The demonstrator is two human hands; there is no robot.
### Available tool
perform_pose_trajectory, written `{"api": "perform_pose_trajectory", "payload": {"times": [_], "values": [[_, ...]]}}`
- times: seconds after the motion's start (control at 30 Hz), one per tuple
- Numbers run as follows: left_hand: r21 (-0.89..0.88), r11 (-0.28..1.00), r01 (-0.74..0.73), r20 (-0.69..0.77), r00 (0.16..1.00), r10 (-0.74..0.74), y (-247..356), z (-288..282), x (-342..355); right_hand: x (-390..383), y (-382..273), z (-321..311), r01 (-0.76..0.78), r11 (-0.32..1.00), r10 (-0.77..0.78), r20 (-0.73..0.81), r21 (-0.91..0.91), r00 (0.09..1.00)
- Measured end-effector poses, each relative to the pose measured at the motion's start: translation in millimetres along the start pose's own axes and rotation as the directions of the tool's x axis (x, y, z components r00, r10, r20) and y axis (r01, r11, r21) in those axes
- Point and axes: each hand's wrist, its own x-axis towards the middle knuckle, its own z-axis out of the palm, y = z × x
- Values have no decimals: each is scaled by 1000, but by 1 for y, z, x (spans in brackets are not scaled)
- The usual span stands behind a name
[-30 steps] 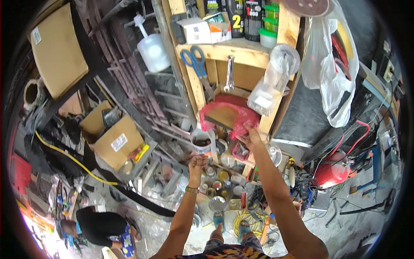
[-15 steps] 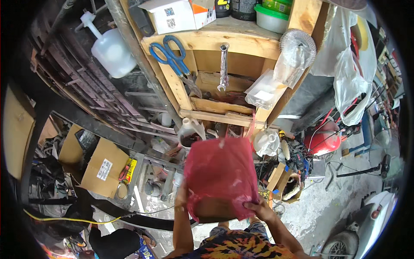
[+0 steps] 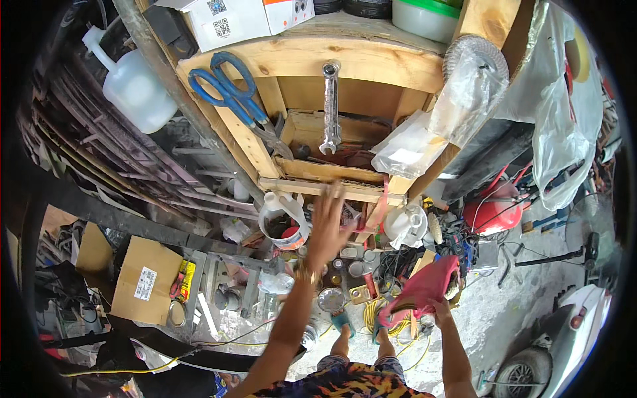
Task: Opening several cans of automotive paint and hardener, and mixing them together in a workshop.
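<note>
My left hand (image 3: 326, 229) is raised with its fingers spread, reaching toward the front edge of a wooden shelf (image 3: 332, 189) and holding nothing. It is next to a cut white plastic jug (image 3: 282, 215) that hangs under the shelf. My right hand (image 3: 438, 308) is low on the right and grips a red plastic tray (image 3: 421, 288), tilted downward. A silver wrench (image 3: 330, 106) and blue-handled shears (image 3: 229, 89) hang on the wooden frame above.
Clear plastic bags (image 3: 464, 99) hang at the right of the shelf. A white jug (image 3: 136, 86) hangs at upper left. Cardboard boxes (image 3: 142, 278), cans and cables litter the ground. A red tank (image 3: 494, 209) stands at the right, with a wheel (image 3: 524, 371) at lower right.
The red tray has gone from held up in front of me with both hands down to my right side. My left hand has let go and reached up toward the shelf.
</note>
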Motion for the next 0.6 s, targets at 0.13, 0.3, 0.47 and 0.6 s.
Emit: {"api": "perform_pose_trajectory", "payload": {"times": [0.13,0.3,0.47,0.6], "values": [[430,894,-125,170,984,56,-19,-21,83,-13,-13,-23,77,997,-79,-70,-29,994],[575,804,-153,186,981,53,-49,2,59,-26,-23,-24,74,997,-75,-37,-20,996],[549,823,-143,89,990,113,-62,16,46,-24,-10,-12,-17,998,19,40,-54,999],[527,838,-142,77,990,120,-64,16,48,-20,8,-13,-85,984,93,42,-157,995]]}}
